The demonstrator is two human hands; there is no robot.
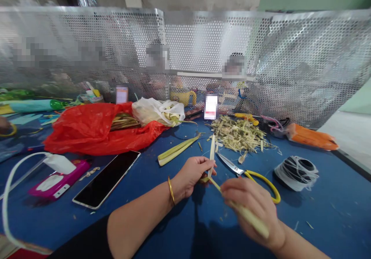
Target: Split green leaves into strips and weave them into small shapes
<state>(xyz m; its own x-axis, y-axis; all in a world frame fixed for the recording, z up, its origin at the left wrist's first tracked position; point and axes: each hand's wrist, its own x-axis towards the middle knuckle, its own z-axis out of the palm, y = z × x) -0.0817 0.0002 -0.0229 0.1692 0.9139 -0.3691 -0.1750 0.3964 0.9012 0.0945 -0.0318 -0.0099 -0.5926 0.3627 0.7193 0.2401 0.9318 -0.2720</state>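
Note:
My left hand (193, 174) is closed in a pinch on a pale leaf strip (211, 154) that stands up from its fingers. My right hand (251, 205), slightly blurred, is closed round a second pale green strip (251, 217) that runs back over my wrist and meets the first one between the hands. Both hands hover just above the blue table (319, 220). Yellow-handled scissors (249, 172) lie just beyond my right hand. A folded green leaf stalk (177, 150) lies beyond my left hand.
A heap of leaf trimmings (239, 133) lies at centre back, a spool of white thread (296, 171) to the right, and an orange packet (311, 136) behind it. On the left are a red bag (87, 129) of leaves, a white bag (156, 111), a phone (107, 178) and a pink power bank (59, 180). A perforated metal screen (185, 50) fences the far side, with people behind it.

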